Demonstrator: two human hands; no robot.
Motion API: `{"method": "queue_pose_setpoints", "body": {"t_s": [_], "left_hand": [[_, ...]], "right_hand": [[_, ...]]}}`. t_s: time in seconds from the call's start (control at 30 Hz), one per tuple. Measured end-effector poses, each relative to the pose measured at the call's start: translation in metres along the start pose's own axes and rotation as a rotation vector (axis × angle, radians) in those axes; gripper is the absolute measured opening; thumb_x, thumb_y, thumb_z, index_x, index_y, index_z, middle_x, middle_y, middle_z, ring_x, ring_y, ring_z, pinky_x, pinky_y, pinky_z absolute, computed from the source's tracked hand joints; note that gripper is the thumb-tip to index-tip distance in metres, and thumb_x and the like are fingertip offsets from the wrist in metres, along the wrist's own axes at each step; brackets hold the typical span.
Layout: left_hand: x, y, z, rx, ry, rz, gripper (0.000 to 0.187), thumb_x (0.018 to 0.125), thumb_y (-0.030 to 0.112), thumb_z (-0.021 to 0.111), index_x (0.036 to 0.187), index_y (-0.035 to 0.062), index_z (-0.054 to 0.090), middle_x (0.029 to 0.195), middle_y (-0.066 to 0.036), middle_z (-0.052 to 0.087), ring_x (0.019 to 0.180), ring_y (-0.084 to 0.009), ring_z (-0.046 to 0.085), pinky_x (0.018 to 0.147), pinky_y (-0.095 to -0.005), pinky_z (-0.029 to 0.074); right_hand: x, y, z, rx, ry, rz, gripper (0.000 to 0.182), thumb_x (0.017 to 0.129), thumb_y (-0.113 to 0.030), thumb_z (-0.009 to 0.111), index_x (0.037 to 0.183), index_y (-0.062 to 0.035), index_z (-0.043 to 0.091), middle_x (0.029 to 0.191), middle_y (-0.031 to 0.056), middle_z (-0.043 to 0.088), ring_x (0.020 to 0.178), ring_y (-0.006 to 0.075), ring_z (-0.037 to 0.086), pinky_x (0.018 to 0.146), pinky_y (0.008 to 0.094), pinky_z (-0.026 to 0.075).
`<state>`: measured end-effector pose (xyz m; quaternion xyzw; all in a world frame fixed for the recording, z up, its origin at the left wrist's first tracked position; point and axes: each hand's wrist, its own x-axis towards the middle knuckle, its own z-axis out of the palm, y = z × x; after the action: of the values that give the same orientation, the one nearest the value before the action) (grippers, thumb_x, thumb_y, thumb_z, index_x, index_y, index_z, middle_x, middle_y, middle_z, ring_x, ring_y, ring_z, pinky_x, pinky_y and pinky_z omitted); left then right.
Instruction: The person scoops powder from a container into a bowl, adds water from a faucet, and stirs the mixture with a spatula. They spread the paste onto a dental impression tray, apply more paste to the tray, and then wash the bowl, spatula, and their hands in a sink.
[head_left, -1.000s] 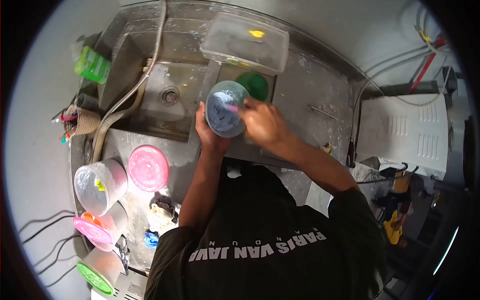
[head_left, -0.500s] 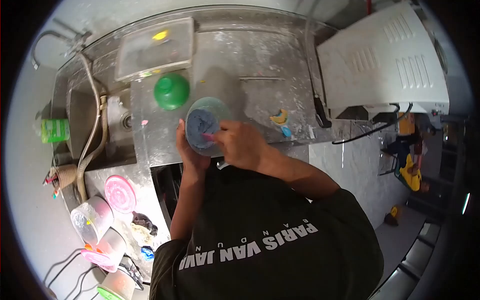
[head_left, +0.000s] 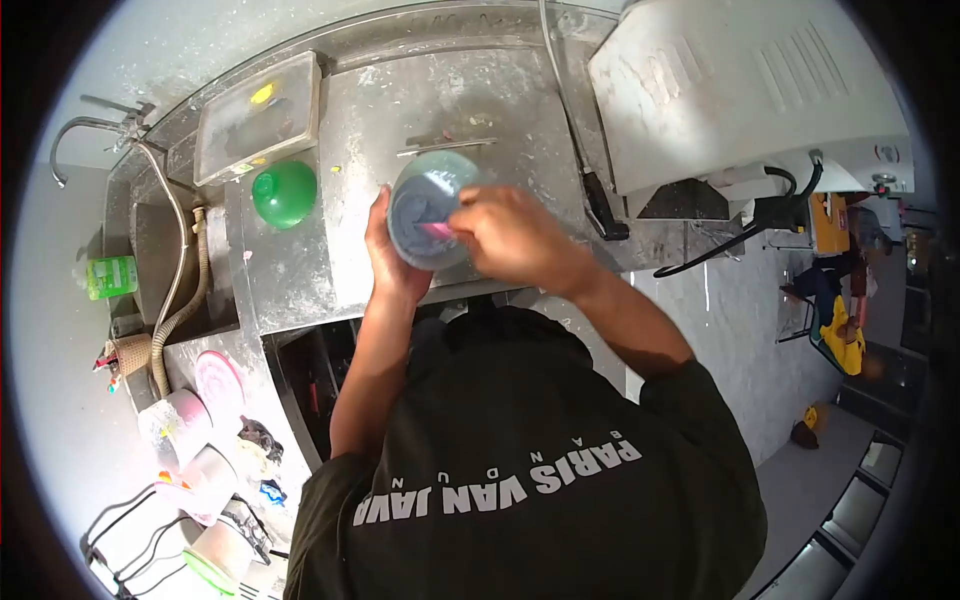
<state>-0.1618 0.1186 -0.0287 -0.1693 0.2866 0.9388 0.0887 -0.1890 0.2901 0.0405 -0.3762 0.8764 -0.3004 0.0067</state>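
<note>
A translucent, pale green bowl (head_left: 455, 168) holds a grey-blue paste (head_left: 412, 205) and is tilted above the metal counter near its front edge. My left hand (head_left: 390, 250) is wrapped around the bowl's left side and underside. In my right hand (head_left: 510, 235), closed at the bowl's right rim, is a pink stirring tool (head_left: 436, 230) whose tip dips into the paste. Its far end and exact kind are hidden by the fingers and the paste. A round green bowl (head_left: 290, 195) sits upside down on the counter to the left.
A clear-lidded box (head_left: 260, 120) stands at the back left, beside a sink (head_left: 155, 240) with a tap. At right is a white metal machine (head_left: 740, 100) with a black-handled hose (head_left: 600, 205). Tubs (head_left: 205, 480) crowd the lower-left surface. A seated person (head_left: 840, 335) is far right.
The view has shifted, and the bowl is now farther from the green bowl. My right hand and the pink tool have moved within the bowl. Yellow and blue scraps on the counter are now hidden.
</note>
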Motion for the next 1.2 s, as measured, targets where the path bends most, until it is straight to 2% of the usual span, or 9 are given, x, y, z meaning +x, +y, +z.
{"method": "queue_pose_setpoints", "body": {"t_s": [0.1,0.2,0.3,0.4,0.43,0.53,0.67,1.0,1.2], "left_hand": [[0.011,-0.006,0.038,-0.018,-0.021,-0.084,0.052,0.096,0.052,0.047,0.124,0.0098,0.060,0.121,-0.008,0.063,0.114,-0.0247,0.058,0.101,-0.0420,0.045],[0.026,-0.014,0.056,-0.018,-0.046,-0.171,0.052,0.095,0.053,0.048,0.125,0.0110,0.060,0.123,-0.007,0.063,0.116,-0.0249,0.057,0.102,-0.0429,0.044],[0.029,-0.028,0.074,0.040,-0.052,-0.204,0.060,0.092,0.059,0.049,0.125,0.0101,0.059,0.124,-0.009,0.061,0.116,-0.0263,0.056,0.101,-0.0456,0.043],[0.030,-0.039,0.082,0.054,-0.053,-0.239,0.062,0.092,0.061,0.047,0.125,0.0107,0.059,0.125,-0.009,0.060,0.117,-0.0271,0.056,0.101,-0.0463,0.043],[0.026,-0.039,0.085,0.075,-0.041,-0.241,0.063,0.092,0.062,0.046,0.126,0.0105,0.059,0.125,-0.009,0.061,0.117,-0.0272,0.056,0.101,-0.0463,0.043],[0.025,-0.041,0.082,0.093,-0.103,-0.216,0.067,0.092,0.064,0.045,0.128,0.0092,0.058,0.126,-0.011,0.061,0.116,-0.0277,0.057,0.101,-0.0466,0.045],[0.016,-0.042,0.075,0.051,-0.106,-0.199,0.068,0.092,0.064,0.044,0.129,0.0076,0.057,0.124,-0.012,0.062,0.114,-0.0284,0.059,0.100,-0.0470,0.047],[0.006,-0.052,0.072,0.125,-0.168,-0.188,0.060,0.093,0.061,0.047,0.123,0.0097,0.060,0.117,-0.010,0.064,0.111,-0.0260,0.060,0.097,-0.0441,0.048],[0.002,-0.051,0.074,0.121,-0.141,-0.168,0.061,0.093,0.062,0.047,0.121,0.0089,0.061,0.117,-0.010,0.063,0.111,-0.0267,0.060,0.098,-0.0442,0.047]], "right_hand": [[-0.003,0.018,-0.022,-0.141,0.219,0.077,0.010,0.075,-0.008,0.067,0.083,-0.0036,0.072,0.088,0.0163,0.068,0.080,0.0350,0.069,0.070,0.0444,0.056],[-0.018,0.017,-0.051,-0.247,0.031,0.143,0.010,0.074,-0.008,0.070,0.083,-0.0031,0.071,0.092,0.0169,0.069,0.082,0.0344,0.069,0.075,0.0446,0.055],[-0.026,0.026,-0.062,-0.028,0.103,0.189,0.011,0.075,-0.008,0.073,0.084,-0.0016,0.070,0.090,0.0170,0.070,0.081,0.0345,0.069,0.074,0.0442,0.055],[-0.039,0.038,-0.069,-0.044,0.382,0.268,0.016,0.077,-0.010,0.078,0.090,-0.0021,0.072,0.090,0.0183,0.071,0.080,0.0342,0.070,0.070,0.0376,0.056],[-0.044,0.034,-0.070,0.071,0.426,0.349,0.021,0.074,-0.009,0.082,0.091,-0.0011,0.073,0.085,0.0165,0.072,0.074,0.0251,0.072,0.067,0.0319,0.056],[-0.063,0.035,-0.063,0.250,0.604,0.301,0.020,0.072,-0.006,0.082,0.089,-0.0008,0.071,0.079,0.0165,0.070,0.069,0.0278,0.071,0.062,0.0336,0.054],[-0.083,0.039,-0.051,0.259,0.795,0.228,0.018,0.071,-0.002,0.083,0.085,0.0003,0.071,0.075,0.0120,0.069,0.061,0.0204,0.067,0.055,0.0292,0.051],[-0.095,0.018,-0.031,0.132,0.568,-0.007,0.017,0.073,0.003,0.078,0.088,-0.0002,0.072,0.070,0.0085,0.061,0.060,0.0206,0.061,0.052,0.0315,0.047],[-0.101,0.023,-0.022,0.080,0.664,0.097,0.012,0.074,0.001,0.078,0.085,0.0002,0.072,0.068,0.0087,0.063,0.058,0.0199,0.059,0.053,0.0302,0.047]]}}
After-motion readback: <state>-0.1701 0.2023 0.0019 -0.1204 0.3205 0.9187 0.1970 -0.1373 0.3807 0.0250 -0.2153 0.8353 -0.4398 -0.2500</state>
